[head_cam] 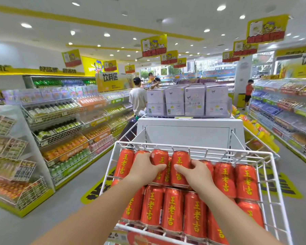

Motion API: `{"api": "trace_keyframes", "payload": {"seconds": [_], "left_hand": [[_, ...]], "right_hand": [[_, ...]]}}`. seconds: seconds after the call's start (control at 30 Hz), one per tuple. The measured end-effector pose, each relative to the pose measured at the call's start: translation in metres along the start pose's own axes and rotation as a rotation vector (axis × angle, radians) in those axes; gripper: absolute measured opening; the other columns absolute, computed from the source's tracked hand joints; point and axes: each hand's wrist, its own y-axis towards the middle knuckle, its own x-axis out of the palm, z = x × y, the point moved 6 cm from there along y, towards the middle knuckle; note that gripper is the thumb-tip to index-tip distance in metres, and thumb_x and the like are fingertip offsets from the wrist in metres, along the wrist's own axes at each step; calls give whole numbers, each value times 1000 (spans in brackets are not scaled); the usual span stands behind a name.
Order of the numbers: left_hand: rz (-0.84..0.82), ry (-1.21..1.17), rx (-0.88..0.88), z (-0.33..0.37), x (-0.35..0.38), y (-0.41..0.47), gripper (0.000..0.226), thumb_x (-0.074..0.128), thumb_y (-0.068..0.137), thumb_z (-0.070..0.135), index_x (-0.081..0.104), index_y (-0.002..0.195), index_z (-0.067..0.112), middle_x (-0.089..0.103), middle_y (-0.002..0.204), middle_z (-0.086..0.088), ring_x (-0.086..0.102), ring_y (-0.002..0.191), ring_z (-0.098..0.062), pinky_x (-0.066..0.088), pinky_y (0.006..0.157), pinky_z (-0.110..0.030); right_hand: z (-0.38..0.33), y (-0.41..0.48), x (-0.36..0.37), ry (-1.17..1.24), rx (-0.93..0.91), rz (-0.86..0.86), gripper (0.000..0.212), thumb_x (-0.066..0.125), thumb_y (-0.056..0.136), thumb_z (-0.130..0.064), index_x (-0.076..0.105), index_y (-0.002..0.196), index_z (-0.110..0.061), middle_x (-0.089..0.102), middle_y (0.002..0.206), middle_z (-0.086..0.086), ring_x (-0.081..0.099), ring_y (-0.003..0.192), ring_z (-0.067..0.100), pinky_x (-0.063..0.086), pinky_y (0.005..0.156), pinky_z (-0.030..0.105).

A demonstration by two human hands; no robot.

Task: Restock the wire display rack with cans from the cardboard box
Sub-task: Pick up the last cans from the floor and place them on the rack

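A white wire display rack (pixel 189 147) stands right in front of me, filled with red cans with yellow lettering lying on their sides in rows. My left hand (pixel 144 167) grips a red can (pixel 159 159) in the back row. My right hand (pixel 194 172) wraps around the neighbouring red can (pixel 179 161) just to its right. Both hands rest on top of the stacked cans near the rack's far rim. No cardboard box is in view.
A white display stand (pixel 189 131) topped with pale purple boxes (pixel 194 101) rises behind the rack. Drink shelves (pixel 64 124) line the left aisle and snack shelves (pixel 286 110) the right. A person in a white shirt (pixel 137 99) stands in the left aisle, another (pixel 249 93) far right.
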Motion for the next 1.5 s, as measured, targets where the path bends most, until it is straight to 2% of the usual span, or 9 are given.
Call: {"api": "trace_keyframes", "payload": {"seconds": [0.1, 0.23, 0.3, 0.47, 0.67, 0.87, 1.1, 1.3, 1.5], "left_hand": [[-1, 203, 62, 0, 2, 4, 42, 68, 75, 66, 65, 84, 24, 67, 85, 3, 62, 93, -24, 51, 87, -42], [-35, 320, 134, 2, 9, 6, 67, 64, 90, 55, 46, 142, 17, 59, 128, -9, 47, 125, -32, 35, 109, -42], [-5, 375, 167, 1, 14, 5, 76, 58, 92, 58, 34, 152, 19, 55, 133, -11, 42, 129, -33, 30, 112, -41], [116, 467, 175, -4, 7, 3, 71, 54, 89, 68, 44, 145, 26, 37, 130, -7, 36, 120, -27, 34, 107, -38], [79, 555, 90, -14, 7, 1, 72, 41, 91, 74, 32, 153, 38, 21, 155, -10, 22, 140, -34, 25, 113, -51], [56, 513, 42, -10, 5, -11, 78, 41, 96, 66, 20, 158, 24, 14, 162, -8, 18, 145, -33, 22, 115, -52], [2, 668, 220, -7, -4, -64, 87, 24, 97, 69, -5, 161, 17, 6, 168, -7, 5, 154, -30, 16, 121, -53], [-87, 698, 285, -18, -9, -123, 95, 4, 85, 76, -11, 160, 19, -2, 169, -7, -6, 155, -30, 8, 123, -57], [-125, 629, 375, -44, -1, -173, 91, 18, 89, 73, -7, 161, 22, 1, 169, -7, -6, 155, -32, 3, 123, -59]], "right_hand": [[5, -2, 2, 2, 6, -17, 120, 73, 41, -84, 57, 138, -16, 62, 132, 0, 62, 117, 19, 51, 102, 42], [1, -6, 4, -134, -66, -22, 107, 65, 55, -85, 58, 135, -14, 63, 129, 3, 60, 119, 21, 50, 101, 41], [-3, -9, 3, -157, -90, -19, 94, 70, 68, -72, 54, 139, -12, 61, 132, 5, 57, 123, 22, 47, 104, 40], [-3, -7, 6, -220, -150, -41, 84, 66, 77, -68, 49, 143, -19, 48, 138, 8, 48, 130, 23, 42, 108, 38], [-1, -10, 13, -249, -115, -79, 97, 56, 69, -82, 45, 146, -23, 51, 141, 5, 51, 130, 24, 44, 108, 43], [-14, -20, 4, -393, -140, -69, 84, 62, 77, -74, 48, 143, -24, 51, 131, 7, 54, 124, 27, 46, 104, 40], [-41, -73, -13, -966, -378, 48, 87, 43, 83, -80, 31, 153, -28, 40, 147, 8, 38, 135, 30, 36, 112, 44], [-37, -128, -14, -1071, -383, 22, 86, 32, 87, -77, 21, 158, -28, 19, 165, 12, 16, 152, 33, 14, 123, 49], [-18, -182, -13, -1139, -342, 37, 98, 11, 78, -78, 29, 155, -20, 25, 163, 14, 22, 150, 33, 19, 122, 46]]}}
